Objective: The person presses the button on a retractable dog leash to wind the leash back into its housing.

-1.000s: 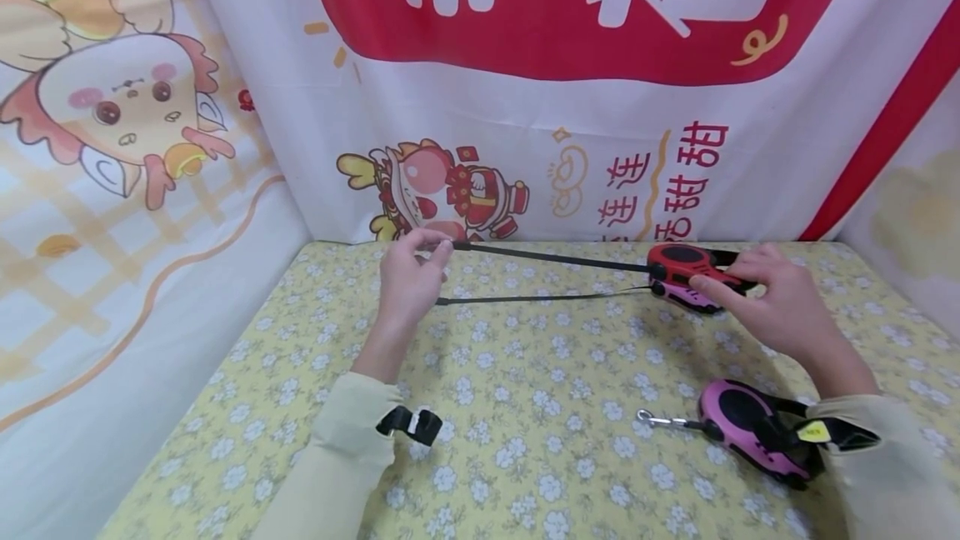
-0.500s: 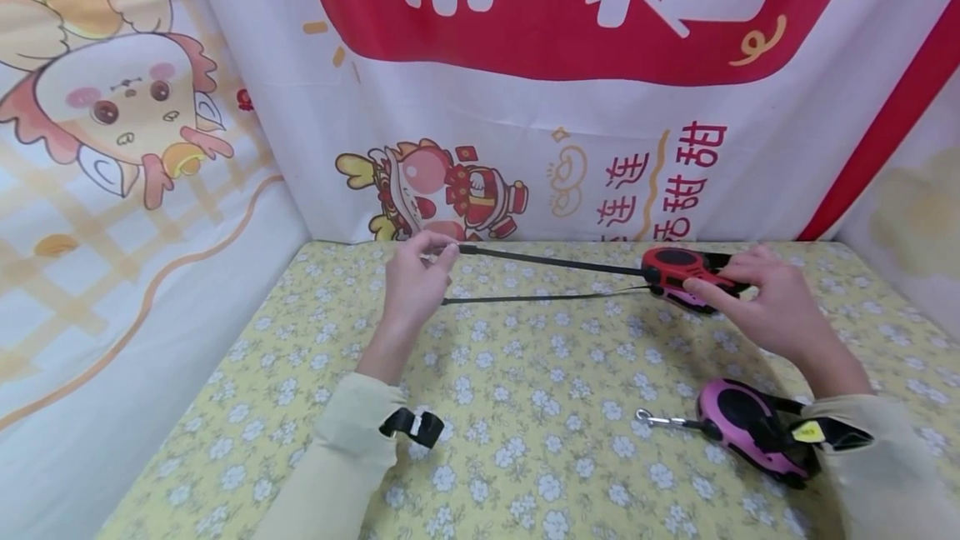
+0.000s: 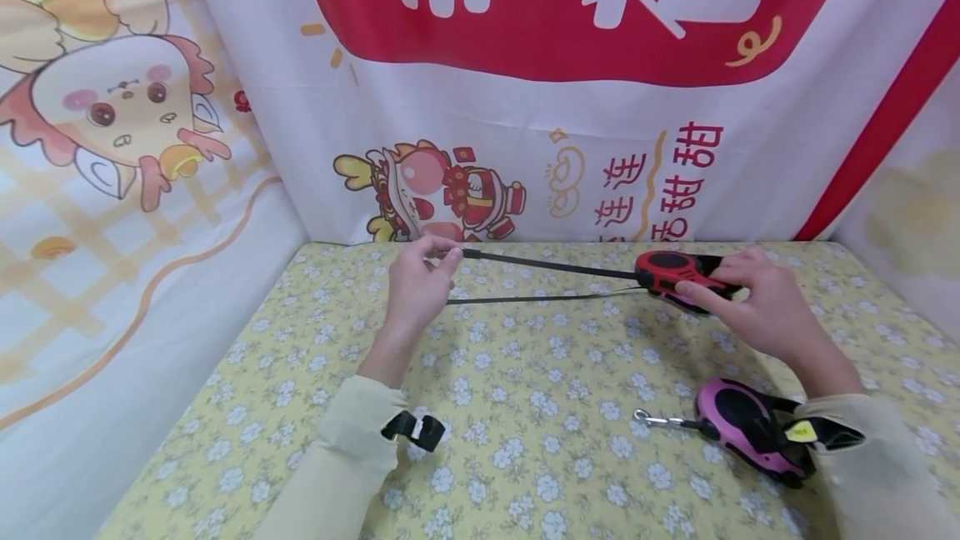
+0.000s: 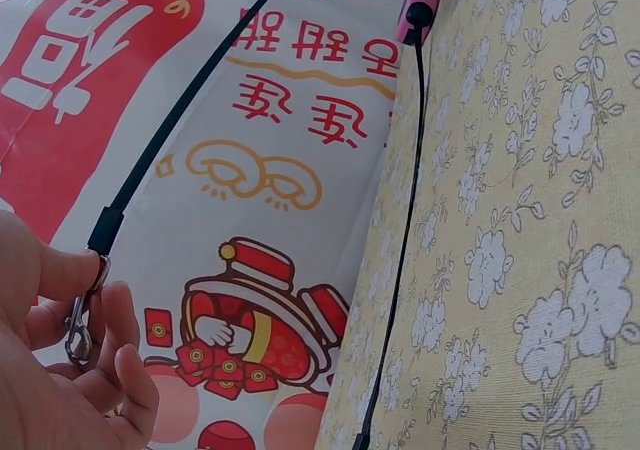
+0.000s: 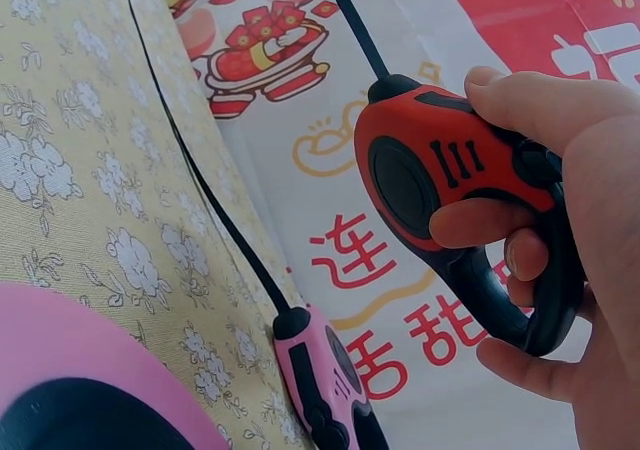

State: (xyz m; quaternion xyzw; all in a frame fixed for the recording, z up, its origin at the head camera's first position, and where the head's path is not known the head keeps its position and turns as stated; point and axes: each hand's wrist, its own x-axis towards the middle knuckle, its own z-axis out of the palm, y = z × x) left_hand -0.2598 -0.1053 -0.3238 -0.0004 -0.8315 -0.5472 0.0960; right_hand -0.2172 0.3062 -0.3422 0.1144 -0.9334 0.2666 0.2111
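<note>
My right hand (image 3: 772,307) grips the handle of a red and black retractable dog leash (image 3: 663,267), fingers through its loop in the right wrist view. From its nozzle a black strap (image 3: 555,265) runs left, drawn out straight above the cloth. My left hand (image 3: 420,286) pinches the metal snap hook (image 4: 78,335) at the strap's far end between thumb and fingers. Behind and below the red leash is a pink retractable leash (image 5: 315,345), partly covered in the head view. Its thin black cord (image 3: 525,299) stretches left along the table, its end hidden behind my left hand.
Another pink and black leash (image 3: 711,402) lies close to my right forearm, its metal clip (image 3: 656,419) pointing left. A yellow floral cloth (image 3: 480,457) covers the table. A printed white and red curtain (image 3: 480,107) hangs along the back edge, and a cartoon cloth (image 3: 150,257) hangs at left.
The red leash and my right hand have shifted slightly left and down. My left hand has moved a little right and down, so the hands are closer and the drawn-out strap is slightly shorter.
</note>
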